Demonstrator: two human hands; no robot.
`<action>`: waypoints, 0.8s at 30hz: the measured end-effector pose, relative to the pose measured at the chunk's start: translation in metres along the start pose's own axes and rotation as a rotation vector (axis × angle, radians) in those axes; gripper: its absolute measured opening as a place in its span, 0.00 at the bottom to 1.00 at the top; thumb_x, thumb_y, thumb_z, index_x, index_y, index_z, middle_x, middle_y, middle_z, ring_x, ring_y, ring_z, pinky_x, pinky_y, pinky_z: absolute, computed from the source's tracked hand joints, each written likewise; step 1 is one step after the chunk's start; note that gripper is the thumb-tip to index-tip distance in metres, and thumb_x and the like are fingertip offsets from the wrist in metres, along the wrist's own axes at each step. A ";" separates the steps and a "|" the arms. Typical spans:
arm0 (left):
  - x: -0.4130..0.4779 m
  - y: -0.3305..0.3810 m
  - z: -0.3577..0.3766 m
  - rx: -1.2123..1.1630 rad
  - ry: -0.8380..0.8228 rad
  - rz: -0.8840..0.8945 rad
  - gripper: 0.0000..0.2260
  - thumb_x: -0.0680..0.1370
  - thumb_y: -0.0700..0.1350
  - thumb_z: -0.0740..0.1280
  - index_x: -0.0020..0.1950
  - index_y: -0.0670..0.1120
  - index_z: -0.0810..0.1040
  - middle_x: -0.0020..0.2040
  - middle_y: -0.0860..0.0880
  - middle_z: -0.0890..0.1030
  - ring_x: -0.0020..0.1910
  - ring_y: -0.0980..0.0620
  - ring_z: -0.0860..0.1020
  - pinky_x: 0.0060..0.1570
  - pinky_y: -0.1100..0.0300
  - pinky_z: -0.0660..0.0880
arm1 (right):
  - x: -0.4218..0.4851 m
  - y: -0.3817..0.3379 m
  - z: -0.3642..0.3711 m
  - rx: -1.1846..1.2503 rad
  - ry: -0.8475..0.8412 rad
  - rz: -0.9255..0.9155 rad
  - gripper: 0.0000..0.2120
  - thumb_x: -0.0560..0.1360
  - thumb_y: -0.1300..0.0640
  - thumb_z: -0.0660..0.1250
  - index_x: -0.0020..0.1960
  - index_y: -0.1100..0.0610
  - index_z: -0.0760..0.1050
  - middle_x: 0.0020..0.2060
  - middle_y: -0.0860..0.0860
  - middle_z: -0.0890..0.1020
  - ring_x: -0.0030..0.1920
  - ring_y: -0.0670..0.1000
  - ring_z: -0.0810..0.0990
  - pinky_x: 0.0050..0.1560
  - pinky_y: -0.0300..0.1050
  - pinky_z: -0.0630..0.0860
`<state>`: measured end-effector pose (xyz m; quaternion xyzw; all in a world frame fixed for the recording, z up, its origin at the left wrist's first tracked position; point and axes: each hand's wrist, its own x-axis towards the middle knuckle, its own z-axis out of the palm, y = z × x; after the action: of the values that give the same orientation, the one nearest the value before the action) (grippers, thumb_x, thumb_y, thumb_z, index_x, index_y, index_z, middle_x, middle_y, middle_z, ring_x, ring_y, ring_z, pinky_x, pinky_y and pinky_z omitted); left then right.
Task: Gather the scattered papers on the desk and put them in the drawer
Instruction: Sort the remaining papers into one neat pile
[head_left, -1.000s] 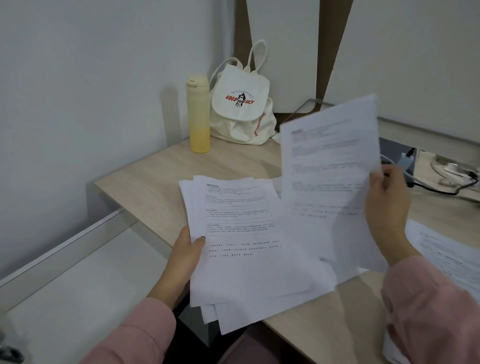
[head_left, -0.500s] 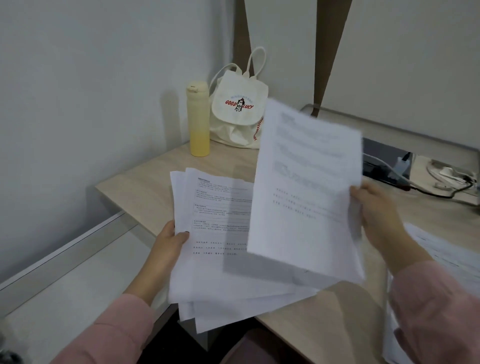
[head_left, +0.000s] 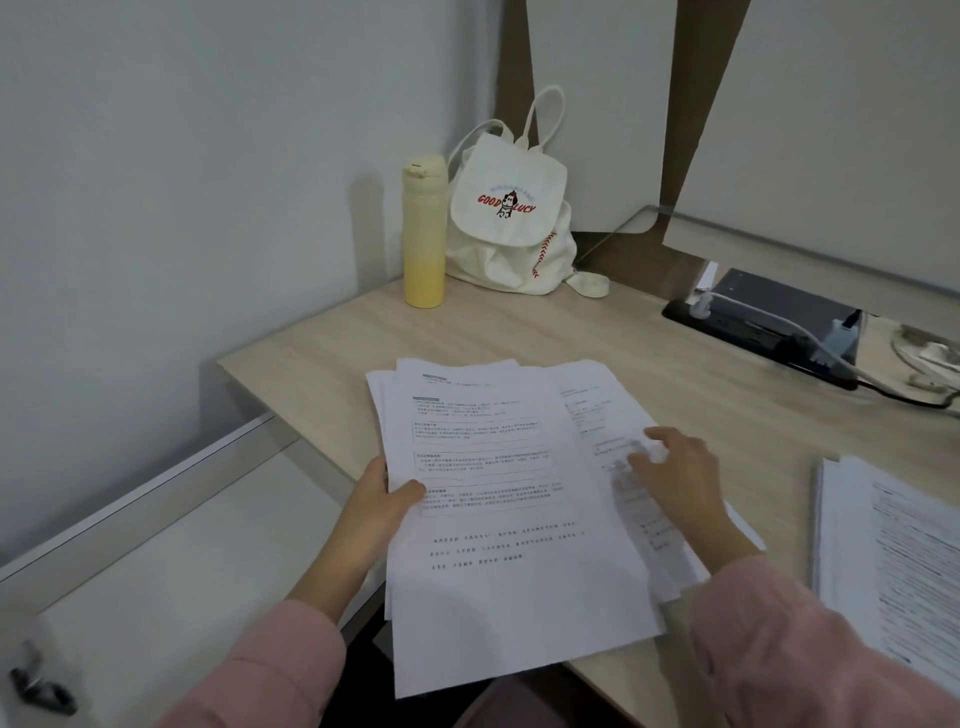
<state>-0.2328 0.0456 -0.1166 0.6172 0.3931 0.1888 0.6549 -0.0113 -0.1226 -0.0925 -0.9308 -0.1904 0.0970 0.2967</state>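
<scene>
My left hand (head_left: 382, 501) pinches the paper stack (head_left: 498, 525), thumb on top | right hand (head_left: 675, 475) rests on it, fingers blurred, grip unclear

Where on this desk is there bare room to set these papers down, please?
The widest bare desk lies between the yellow bottle and canvas backpack at the back and the paper stack in front. A smaller patch runs from the stack to the black socket box. The right is crowded: a second paper pile and cables.
</scene>
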 end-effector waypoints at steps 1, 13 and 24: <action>0.000 -0.001 0.000 0.013 0.010 -0.004 0.12 0.78 0.37 0.61 0.61 0.46 0.74 0.58 0.49 0.80 0.51 0.53 0.79 0.43 0.65 0.75 | 0.001 0.007 -0.005 -0.063 0.014 0.052 0.24 0.75 0.53 0.65 0.69 0.57 0.67 0.66 0.62 0.68 0.66 0.62 0.65 0.64 0.51 0.64; 0.001 -0.006 0.005 0.004 0.111 0.007 0.14 0.79 0.37 0.57 0.64 0.45 0.70 0.54 0.51 0.78 0.51 0.52 0.76 0.42 0.64 0.71 | 0.011 0.047 -0.029 -0.023 -0.026 0.160 0.08 0.76 0.56 0.62 0.50 0.61 0.72 0.42 0.56 0.78 0.36 0.53 0.73 0.37 0.45 0.68; 0.003 -0.005 0.011 0.068 0.158 0.044 0.11 0.80 0.39 0.57 0.61 0.48 0.70 0.47 0.56 0.76 0.43 0.61 0.74 0.37 0.64 0.69 | -0.024 -0.003 -0.087 0.344 0.569 -0.301 0.08 0.80 0.56 0.56 0.54 0.58 0.71 0.43 0.48 0.76 0.39 0.49 0.73 0.38 0.42 0.68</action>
<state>-0.2241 0.0396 -0.1229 0.6306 0.4362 0.2379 0.5961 -0.0080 -0.1751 -0.0187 -0.8184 -0.2162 -0.1799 0.5011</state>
